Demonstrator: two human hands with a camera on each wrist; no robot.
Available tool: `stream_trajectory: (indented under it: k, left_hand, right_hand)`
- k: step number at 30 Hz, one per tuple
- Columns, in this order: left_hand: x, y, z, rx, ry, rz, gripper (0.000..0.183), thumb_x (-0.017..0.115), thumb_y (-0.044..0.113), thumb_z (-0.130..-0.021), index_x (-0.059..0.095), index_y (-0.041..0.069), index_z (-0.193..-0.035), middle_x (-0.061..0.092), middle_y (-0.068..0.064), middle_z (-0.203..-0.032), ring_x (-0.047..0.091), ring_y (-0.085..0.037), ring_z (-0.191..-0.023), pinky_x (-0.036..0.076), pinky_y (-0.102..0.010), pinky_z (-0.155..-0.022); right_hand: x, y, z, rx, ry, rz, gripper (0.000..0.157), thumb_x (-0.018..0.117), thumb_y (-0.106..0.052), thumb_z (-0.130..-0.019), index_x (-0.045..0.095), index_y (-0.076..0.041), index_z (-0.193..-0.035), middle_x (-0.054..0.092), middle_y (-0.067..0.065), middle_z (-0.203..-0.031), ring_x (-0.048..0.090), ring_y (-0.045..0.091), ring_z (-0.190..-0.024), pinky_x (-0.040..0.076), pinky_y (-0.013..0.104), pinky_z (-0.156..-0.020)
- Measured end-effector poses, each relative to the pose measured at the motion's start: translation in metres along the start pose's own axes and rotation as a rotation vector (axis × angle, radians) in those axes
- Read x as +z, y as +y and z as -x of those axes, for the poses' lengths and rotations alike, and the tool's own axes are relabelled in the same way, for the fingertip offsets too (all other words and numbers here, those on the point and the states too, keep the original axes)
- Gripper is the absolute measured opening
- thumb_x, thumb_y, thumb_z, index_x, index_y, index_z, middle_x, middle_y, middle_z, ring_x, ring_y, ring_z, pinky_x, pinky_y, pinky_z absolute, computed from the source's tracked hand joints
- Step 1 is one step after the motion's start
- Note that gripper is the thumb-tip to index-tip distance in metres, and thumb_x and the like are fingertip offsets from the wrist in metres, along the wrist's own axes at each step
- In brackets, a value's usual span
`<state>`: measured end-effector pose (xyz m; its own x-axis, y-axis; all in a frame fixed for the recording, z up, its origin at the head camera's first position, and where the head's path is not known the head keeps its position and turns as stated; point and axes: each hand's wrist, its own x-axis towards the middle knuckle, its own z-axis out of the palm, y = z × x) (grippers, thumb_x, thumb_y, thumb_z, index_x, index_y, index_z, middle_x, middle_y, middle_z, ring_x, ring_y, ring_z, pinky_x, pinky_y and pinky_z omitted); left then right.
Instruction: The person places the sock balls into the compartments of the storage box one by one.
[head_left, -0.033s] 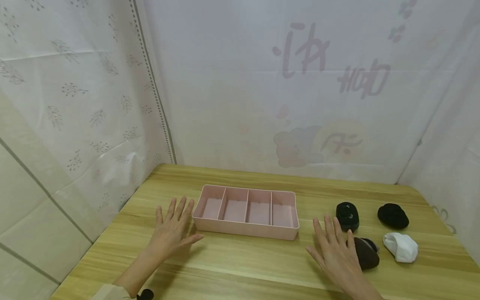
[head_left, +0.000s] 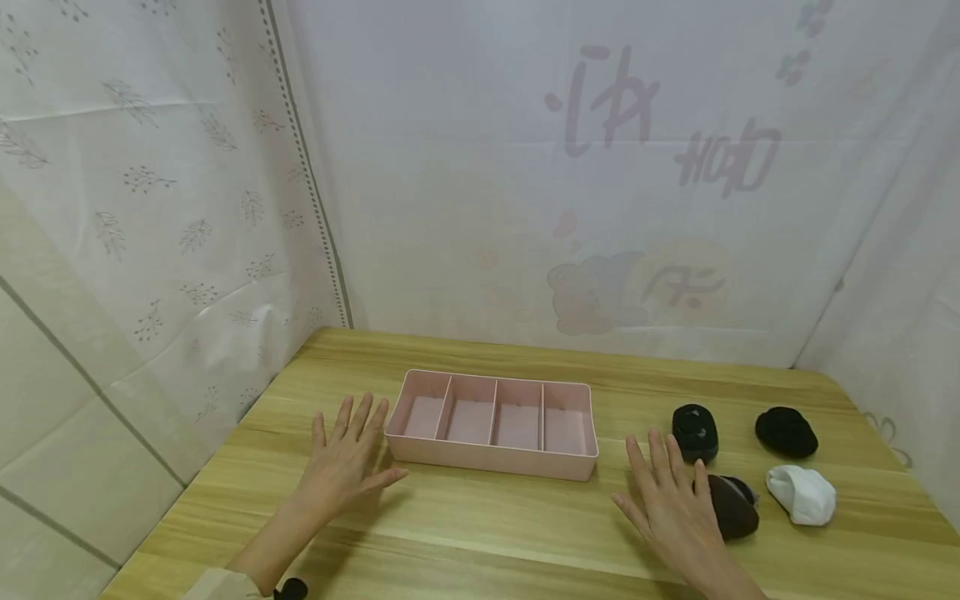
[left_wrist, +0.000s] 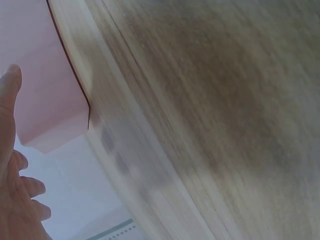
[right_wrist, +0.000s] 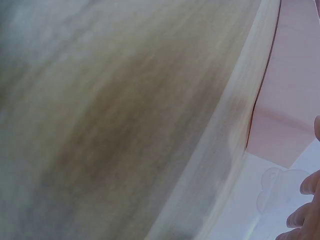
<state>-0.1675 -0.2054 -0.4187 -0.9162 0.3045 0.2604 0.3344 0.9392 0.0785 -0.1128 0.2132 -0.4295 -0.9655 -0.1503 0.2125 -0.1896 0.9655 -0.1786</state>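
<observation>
A pink divided organizer box stands on the wooden table in the head view, its several compartments holding nothing visible. My left hand is spread just left of the box, palm down, holding nothing. To the box's right, my right hand is spread likewise, grasping nothing. Beside and partly behind it lies a dark brown fabric bundle, resembling a folded sock; whether they touch cannot be told. Just beyond the fingertips is a black bundle with grey marks. Farther right are a plain black bundle and a white bundle.
The wooden table has rounded far corners. A pale printed curtain hangs behind it, and a leaf-patterned one hangs on the left. A small black object shows near the left wrist.
</observation>
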Motion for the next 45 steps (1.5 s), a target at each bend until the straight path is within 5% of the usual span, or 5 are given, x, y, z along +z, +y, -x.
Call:
stream_trajectory:
  k: [15,25,32,38,45]
  left_hand:
    - [0.000,-0.001,-0.006,0.008,-0.026,0.122,0.099,0.066,0.057,-0.076,0.022,0.007,-0.149,0.019,-0.024,-0.153,0.014,-0.048,-0.139,0.010,-0.070,-0.105]
    - [0.000,-0.010,-0.017,0.052,-0.044,0.294,0.106,0.072,0.052,-0.074,0.020,-0.006,-0.146,0.023,-0.030,-0.149,0.020,-0.052,-0.135,0.019,-0.069,-0.102]
    - [-0.001,-0.018,-0.034,0.140,-0.062,0.447,0.108,0.079,0.043,-0.071,0.021,-0.012,-0.143,0.027,-0.034,-0.145,0.025,-0.054,-0.132,0.026,-0.064,-0.103]
    - [-0.003,-0.025,-0.053,0.170,-0.136,0.477,0.112,0.079,0.045,-0.070,0.017,-0.012,-0.145,0.023,-0.035,-0.147,0.024,-0.051,-0.133,0.026,-0.062,-0.104]
    - [-0.003,-0.031,-0.071,0.224,-0.230,0.542,0.112,0.080,0.040,-0.072,0.014,-0.013,-0.145,0.017,-0.034,-0.149,0.020,-0.050,-0.136,0.022,-0.062,-0.106]
  right_hand:
    - [-0.007,0.009,0.006,0.020,0.009,-0.015,0.071,0.058,-0.046,-0.089,0.035,-0.007,-0.145,0.023,0.025,-0.151,0.021,0.042,-0.139,0.015,0.069,-0.102]
    - [-0.013,0.056,0.027,0.008,0.145,0.027,0.077,0.080,-0.031,-0.071,0.047,0.001,-0.133,0.042,0.030,-0.134,0.041,0.049,-0.118,0.030,0.065,-0.090]
    - [-0.016,0.085,0.034,0.009,0.071,0.067,0.086,0.085,-0.033,-0.062,0.048,0.007,-0.128,0.043,0.036,-0.128,0.048,0.054,-0.107,0.042,0.063,-0.080]
    - [-0.017,0.094,0.035,0.036,-0.022,0.052,0.091,0.085,-0.035,-0.061,0.044,0.006,-0.132,0.041,0.035,-0.129,0.050,0.054,-0.104,0.045,0.061,-0.078]
    - [-0.017,0.097,0.036,0.018,-0.030,0.026,0.090,0.087,-0.027,-0.059,0.044,0.005,-0.132,0.047,0.030,-0.120,0.057,0.046,-0.095,0.050,0.053,-0.068]
